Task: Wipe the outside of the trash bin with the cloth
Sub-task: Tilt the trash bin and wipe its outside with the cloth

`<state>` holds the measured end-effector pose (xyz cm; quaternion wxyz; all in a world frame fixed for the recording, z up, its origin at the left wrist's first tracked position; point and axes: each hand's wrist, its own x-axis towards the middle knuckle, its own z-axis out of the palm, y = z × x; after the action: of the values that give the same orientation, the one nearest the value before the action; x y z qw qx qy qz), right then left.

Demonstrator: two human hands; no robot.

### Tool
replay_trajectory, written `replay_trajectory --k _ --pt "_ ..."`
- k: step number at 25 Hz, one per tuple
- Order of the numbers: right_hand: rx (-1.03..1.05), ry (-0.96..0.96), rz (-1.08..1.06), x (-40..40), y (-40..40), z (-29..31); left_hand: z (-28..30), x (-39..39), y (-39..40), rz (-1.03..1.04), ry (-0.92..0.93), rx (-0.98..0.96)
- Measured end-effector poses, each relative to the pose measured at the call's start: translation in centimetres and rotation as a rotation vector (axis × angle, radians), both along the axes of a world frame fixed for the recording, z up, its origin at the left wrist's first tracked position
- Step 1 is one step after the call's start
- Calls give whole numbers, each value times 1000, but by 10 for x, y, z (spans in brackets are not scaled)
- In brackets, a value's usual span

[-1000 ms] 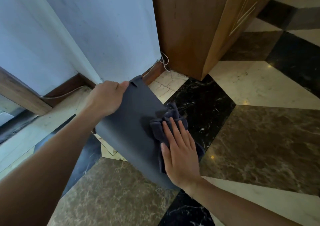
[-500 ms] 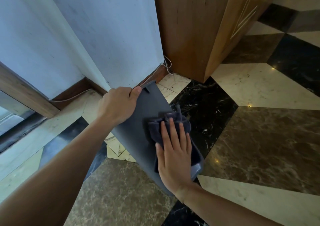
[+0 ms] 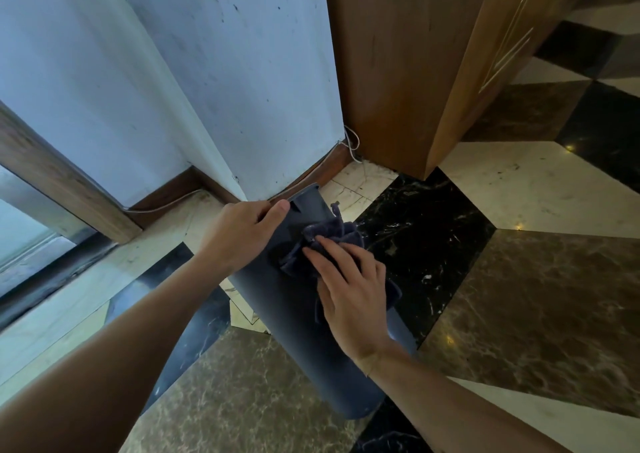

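A dark grey trash bin (image 3: 294, 331) lies tilted over the marble floor, its far end near the wall corner and its near end toward me. My left hand (image 3: 239, 236) grips the bin's far rim, thumb on the outer side. My right hand (image 3: 349, 289) presses a crumpled dark blue cloth (image 3: 325, 237) flat against the bin's upper side, fingers spread over it. Part of the cloth sticks out beyond my fingertips and beside my palm.
A white wall corner (image 3: 242, 88) with a brown skirting board stands right behind the bin. A wooden cabinet (image 3: 415, 71) stands to the right of it. A thin white cable (image 3: 349, 140) runs along the skirting. A glass door frame (image 3: 52, 182) is at left.
My right hand has slid the cloth up the bin's side toward the far rim. The left hand keeps its grip on the rim. The view has shifted so the bin sits more central.
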<state>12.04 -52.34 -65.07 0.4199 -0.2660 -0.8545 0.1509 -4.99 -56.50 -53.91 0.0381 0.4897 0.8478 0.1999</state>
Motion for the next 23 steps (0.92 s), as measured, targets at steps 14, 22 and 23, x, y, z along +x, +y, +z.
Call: replay_trajectory --k 14,22,23 --pt "-1084 604 -361 19 82 31 56 38 48 109 -44 -776" --pt "-1198 617 -282 22 59 25 32 101 35 34 -177 -415" --pt "-1195 618 -232 18 53 26 32 120 33 -46 -66 -408"
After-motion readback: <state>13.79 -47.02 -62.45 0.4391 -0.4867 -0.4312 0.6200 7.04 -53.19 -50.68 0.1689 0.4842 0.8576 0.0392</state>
